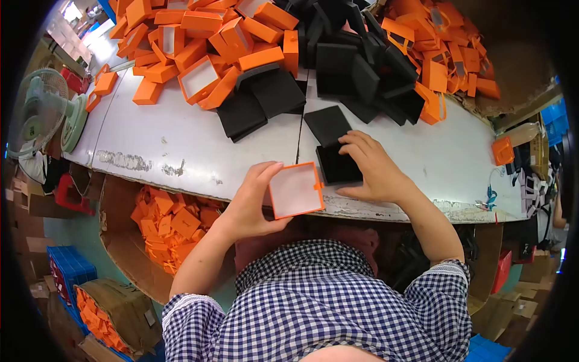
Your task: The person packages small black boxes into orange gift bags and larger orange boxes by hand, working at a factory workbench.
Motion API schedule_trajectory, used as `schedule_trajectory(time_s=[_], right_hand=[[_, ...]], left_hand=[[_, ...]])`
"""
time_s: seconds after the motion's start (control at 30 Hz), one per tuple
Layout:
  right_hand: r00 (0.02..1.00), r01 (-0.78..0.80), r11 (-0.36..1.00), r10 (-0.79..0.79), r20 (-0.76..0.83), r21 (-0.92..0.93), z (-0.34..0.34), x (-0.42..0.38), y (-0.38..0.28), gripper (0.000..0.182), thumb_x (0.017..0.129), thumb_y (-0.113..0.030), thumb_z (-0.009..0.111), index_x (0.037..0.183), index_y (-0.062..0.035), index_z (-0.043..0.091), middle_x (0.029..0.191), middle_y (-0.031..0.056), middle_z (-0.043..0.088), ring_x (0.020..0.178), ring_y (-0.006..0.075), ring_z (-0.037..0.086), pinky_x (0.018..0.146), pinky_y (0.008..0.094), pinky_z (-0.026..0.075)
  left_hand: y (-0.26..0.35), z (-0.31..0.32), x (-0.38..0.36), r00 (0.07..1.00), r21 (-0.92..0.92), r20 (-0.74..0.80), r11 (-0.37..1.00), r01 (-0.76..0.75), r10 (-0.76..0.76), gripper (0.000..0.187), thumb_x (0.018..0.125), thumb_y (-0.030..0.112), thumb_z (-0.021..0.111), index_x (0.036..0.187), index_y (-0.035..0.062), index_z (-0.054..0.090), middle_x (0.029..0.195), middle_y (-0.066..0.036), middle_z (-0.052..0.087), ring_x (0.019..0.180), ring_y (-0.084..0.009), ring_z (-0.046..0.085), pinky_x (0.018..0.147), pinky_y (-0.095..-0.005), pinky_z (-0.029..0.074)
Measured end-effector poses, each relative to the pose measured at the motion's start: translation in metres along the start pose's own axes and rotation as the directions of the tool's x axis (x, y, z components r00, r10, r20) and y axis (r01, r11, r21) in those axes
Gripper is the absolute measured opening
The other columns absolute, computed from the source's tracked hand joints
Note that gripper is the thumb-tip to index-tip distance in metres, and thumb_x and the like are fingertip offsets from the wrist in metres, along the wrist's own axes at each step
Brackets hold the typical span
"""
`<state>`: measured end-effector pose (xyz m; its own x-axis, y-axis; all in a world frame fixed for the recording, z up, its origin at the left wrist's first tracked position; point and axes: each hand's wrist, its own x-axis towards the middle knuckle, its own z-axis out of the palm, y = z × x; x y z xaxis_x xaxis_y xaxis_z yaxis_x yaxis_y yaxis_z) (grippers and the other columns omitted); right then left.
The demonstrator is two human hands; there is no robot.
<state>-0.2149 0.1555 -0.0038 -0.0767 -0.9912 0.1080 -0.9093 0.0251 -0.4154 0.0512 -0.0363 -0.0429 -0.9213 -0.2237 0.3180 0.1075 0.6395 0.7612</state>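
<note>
My left hand (pixel 254 202) grips a small open orange box (pixel 297 190) with a white inside, thumb below and fingers above its left side. The box is held over the table's front edge, and a short orange tab sticks out on its right. Just right of it, my right hand (pixel 375 168) closes its thumb and fingers round the right side of a black square box insert (pixel 338 164) at the table's edge. Another black square piece (pixel 327 125) lies right behind that insert, close to my right fingertips.
Orange boxes (pixel 199 23) and black pieces (pixel 338 60) pile up at the back. More orange pieces (pixel 458 57) spill from a carton at the back right. A fan (pixel 45 111) stands left. Below the table, a carton (pixel 117 223) holds orange pieces.
</note>
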Motion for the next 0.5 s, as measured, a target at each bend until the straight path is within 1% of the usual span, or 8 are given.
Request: schedule_trajectory(time_s=[0.13,0.2,0.23,0.3,0.37,0.43,0.47,0.5], right_hand=[[0.998,0.009,1.0,-0.009,0.056,0.008,-0.001,0.009,0.006,0.07,0.069,-0.034,0.09,0.121,-0.0043,0.054,0.145,0.0193,0.05,0.148,0.0464,0.032,0.12,0.0523,0.031],[0.999,0.011,1.0,-0.011,0.043,0.009,0.0,0.007,0.004,0.07,0.068,-0.034,0.09,0.12,-0.0039,0.055,0.144,0.02,0.05,0.148,0.0464,0.032,0.12,0.0528,0.031],[0.999,0.015,1.0,-0.016,0.042,0.01,0.0,0.006,0.003,0.069,0.068,-0.034,0.091,0.119,-0.0034,0.055,0.143,0.0208,0.051,0.149,0.0464,0.032,0.12,0.0533,0.031],[0.999,0.038,0.998,-0.038,0.007,-0.046,-0.001,-0.009,-0.005,0.07,0.067,-0.034,0.091,0.119,-0.0025,0.056,0.141,0.0217,0.052,0.147,0.0468,0.033,0.119,0.0529,0.032],[0.997,0.067,0.993,-0.07,-0.019,-0.1,0.0,-0.031,-0.007,0.071,0.066,-0.034,0.092,0.119,-0.0015,0.057,0.138,0.0226,0.053,0.145,0.0472,0.035,0.118,0.0525,0.033],[0.991,0.023,1.0,-0.024,-0.135,-0.013,0.0,-0.047,-0.002,0.074,0.066,-0.035,0.093,0.122,-0.0034,0.057,0.135,0.0207,0.055,0.137,0.0442,0.045,0.112,0.05,0.039],[0.991,0.018,1.0,-0.019,-0.133,-0.006,0.003,-0.049,-0.001,0.074,0.066,-0.035,0.093,0.122,-0.0034,0.057,0.135,0.0207,0.055,0.137,0.0442,0.045,0.112,0.05,0.039],[0.973,-0.022,0.988,0.056,-0.223,0.152,0.003,-0.05,-0.007,0.076,0.065,-0.035,0.094,0.124,-0.0046,0.058,0.135,0.02,0.055,0.132,0.0423,0.048,0.109,0.0487,0.041]], left_hand=[[0.01,-0.004,0.021,0.997,0.029,0.056,0.998,-0.047,0.045,0.112,0.066,0.02,0.091,0.157,0.0063,0.028,0.145,-0.021,0.045,0.135,-0.0404,0.045,0.114,-0.0466,0.039],[0.025,-0.011,0.034,0.993,0.164,0.074,0.981,-0.106,0.095,0.113,0.066,0.023,0.091,0.159,0.0073,0.028,0.146,-0.022,0.045,0.137,-0.0418,0.043,0.115,-0.0478,0.038],[0.028,-0.011,0.039,0.992,0.163,0.076,0.981,-0.108,0.097,0.113,0.066,0.023,0.091,0.159,0.0073,0.028,0.146,-0.022,0.045,0.137,-0.0418,0.043,0.115,-0.0478,0.038],[0.032,-0.01,0.047,0.965,0.203,0.26,0.976,-0.078,0.023,0.12,0.064,0.028,0.094,0.16,0.007,0.026,0.15,-0.022,0.043,0.139,-0.0413,0.042,0.116,-0.0476,0.037],[0.023,-0.012,0.038,0.97,0.165,0.242,0.986,-0.033,-0.008,0.122,0.063,0.028,0.095,0.161,0.0067,0.025,0.151,-0.022,0.042,0.14,-0.0418,0.041,0.117,-0.0477,0.037],[0.011,-0.009,0.032,0.97,0.133,0.238,0.991,0.004,-0.036,0.124,0.062,0.029,0.096,0.161,0.0065,0.024,0.151,-0.022,0.04,0.14,-0.0422,0.04,0.117,-0.0477,0.037],[0.005,-0.003,0.027,0.983,0.077,0.18,0.997,0.012,-0.026,0.127,0.06,0.027,0.097,0.161,0.0067,0.021,0.153,-0.022,0.038,0.138,-0.0407,0.044,0.115,-0.0472,0.04],[0.002,0.004,0.02,0.992,0.012,0.125,1.0,0.024,-0.026,0.131,0.059,0.025,0.099,0.161,0.0068,0.019,0.156,-0.022,0.036,0.136,-0.0392,0.048,0.113,-0.0468,0.043]])
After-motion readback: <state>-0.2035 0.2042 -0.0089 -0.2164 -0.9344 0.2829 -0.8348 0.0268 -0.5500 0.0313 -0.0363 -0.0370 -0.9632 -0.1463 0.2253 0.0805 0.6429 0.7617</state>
